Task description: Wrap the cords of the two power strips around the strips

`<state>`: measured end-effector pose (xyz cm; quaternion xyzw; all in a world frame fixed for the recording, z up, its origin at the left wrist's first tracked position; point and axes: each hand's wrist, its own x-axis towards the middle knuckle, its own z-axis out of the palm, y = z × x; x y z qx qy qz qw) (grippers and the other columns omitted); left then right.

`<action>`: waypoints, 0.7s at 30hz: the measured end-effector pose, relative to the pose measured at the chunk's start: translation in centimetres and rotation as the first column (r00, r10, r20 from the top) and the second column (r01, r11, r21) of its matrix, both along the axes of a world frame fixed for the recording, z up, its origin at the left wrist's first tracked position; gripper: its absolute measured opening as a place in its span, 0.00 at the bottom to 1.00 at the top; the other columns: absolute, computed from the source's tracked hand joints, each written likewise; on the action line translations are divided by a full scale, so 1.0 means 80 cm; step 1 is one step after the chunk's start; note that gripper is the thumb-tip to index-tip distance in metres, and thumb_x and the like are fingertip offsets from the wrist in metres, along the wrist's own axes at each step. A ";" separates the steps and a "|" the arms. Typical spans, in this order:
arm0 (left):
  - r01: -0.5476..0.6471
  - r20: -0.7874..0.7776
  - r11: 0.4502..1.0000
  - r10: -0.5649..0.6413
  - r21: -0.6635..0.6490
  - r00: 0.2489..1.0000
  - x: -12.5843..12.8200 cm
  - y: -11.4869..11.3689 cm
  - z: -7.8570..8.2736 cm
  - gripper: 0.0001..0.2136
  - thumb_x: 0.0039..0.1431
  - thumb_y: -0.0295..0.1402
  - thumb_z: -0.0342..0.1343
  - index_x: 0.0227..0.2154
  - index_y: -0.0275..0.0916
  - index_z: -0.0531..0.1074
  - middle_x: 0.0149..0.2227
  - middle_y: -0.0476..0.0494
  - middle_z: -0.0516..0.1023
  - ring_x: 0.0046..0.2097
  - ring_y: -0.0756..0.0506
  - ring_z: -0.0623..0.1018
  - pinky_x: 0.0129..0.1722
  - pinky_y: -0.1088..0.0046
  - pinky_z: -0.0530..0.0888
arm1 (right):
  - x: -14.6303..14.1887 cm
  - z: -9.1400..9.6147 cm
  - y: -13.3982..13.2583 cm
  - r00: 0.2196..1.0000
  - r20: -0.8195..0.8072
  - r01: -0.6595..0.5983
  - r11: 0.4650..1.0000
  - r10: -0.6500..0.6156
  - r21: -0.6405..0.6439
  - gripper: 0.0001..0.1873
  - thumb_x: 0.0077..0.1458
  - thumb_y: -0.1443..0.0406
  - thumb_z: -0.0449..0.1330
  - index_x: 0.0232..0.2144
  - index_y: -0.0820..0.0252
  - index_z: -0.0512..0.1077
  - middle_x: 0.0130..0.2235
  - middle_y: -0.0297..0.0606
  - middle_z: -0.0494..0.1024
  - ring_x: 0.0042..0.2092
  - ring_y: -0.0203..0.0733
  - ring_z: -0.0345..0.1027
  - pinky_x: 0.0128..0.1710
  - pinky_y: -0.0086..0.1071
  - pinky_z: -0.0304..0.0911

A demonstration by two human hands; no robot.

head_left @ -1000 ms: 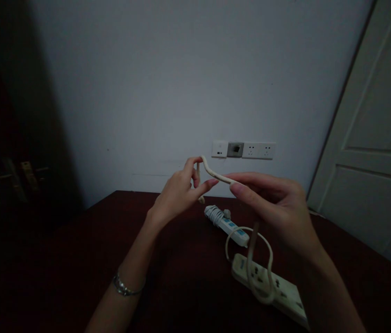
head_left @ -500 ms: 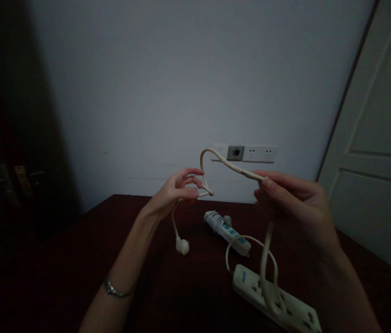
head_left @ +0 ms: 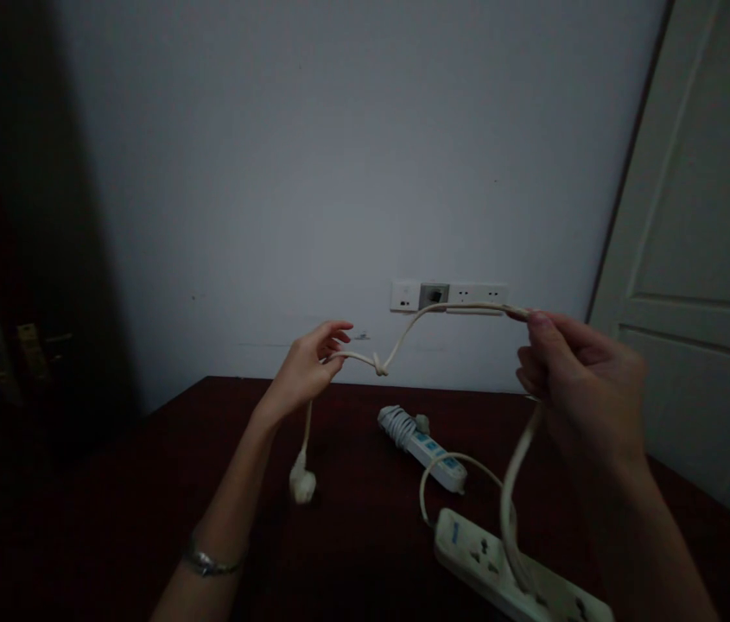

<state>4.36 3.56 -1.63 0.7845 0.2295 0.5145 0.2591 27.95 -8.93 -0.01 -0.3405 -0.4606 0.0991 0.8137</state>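
Observation:
My left hand (head_left: pixel 307 370) and my right hand (head_left: pixel 581 380) hold a cream power cord (head_left: pixel 433 317) stretched between them above a dark red table (head_left: pixel 352 536). A small knot (head_left: pixel 379 366) sits in the cord near my left fingers. The cord's plug (head_left: pixel 301 485) hangs below my left hand. From my right hand the cord drops to a white power strip (head_left: pixel 500 570) lying on the table at the lower right. Both hands pinch the cord.
A second power strip (head_left: pixel 426 447) with its cord wound around it lies on the table further back. Wall sockets (head_left: pixel 448 295) are set in the pale wall behind. A white door (head_left: pixel 707 259) stands at the right, a dark door with a handle (head_left: pixel 21 345) at the left.
My hands have moved apart, pulling the cord out longer between them. The loop near my left hand has tightened into a small knot, and the plug now dangles lower.

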 end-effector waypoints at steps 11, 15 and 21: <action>-0.598 -0.230 0.773 0.635 0.215 0.738 -0.030 0.062 -0.020 0.15 0.55 0.42 0.50 0.37 0.37 0.76 0.33 0.41 0.76 0.35 0.45 0.73 0.33 0.72 0.65 | 0.022 0.013 -0.017 0.995 -0.101 0.037 0.971 -0.013 0.238 0.14 0.48 0.63 0.64 0.18 0.64 0.66 0.16 0.21 0.48 0.15 0.23 0.40 0.12 0.22 0.36; -0.641 -0.404 0.763 0.614 0.081 0.679 -0.025 0.065 -0.026 0.16 0.54 0.44 0.50 0.33 0.38 0.77 0.28 0.40 0.76 0.32 0.44 0.74 0.28 0.73 0.64 | 0.023 0.013 -0.015 0.993 -0.108 0.064 0.970 -0.039 0.236 0.17 0.48 0.63 0.64 0.15 0.63 0.62 0.15 0.22 0.48 0.15 0.24 0.41 0.11 0.22 0.36; -0.314 -0.233 0.846 0.232 -0.432 0.945 -0.025 0.064 -0.023 0.14 0.55 0.37 0.50 0.29 0.31 0.75 0.20 0.43 0.74 0.22 0.48 0.74 0.23 0.75 0.68 | 0.025 0.011 -0.008 0.996 -0.079 -0.029 0.991 0.040 0.133 0.10 0.47 0.63 0.64 0.22 0.65 0.71 0.15 0.22 0.48 0.15 0.23 0.41 0.11 0.20 0.37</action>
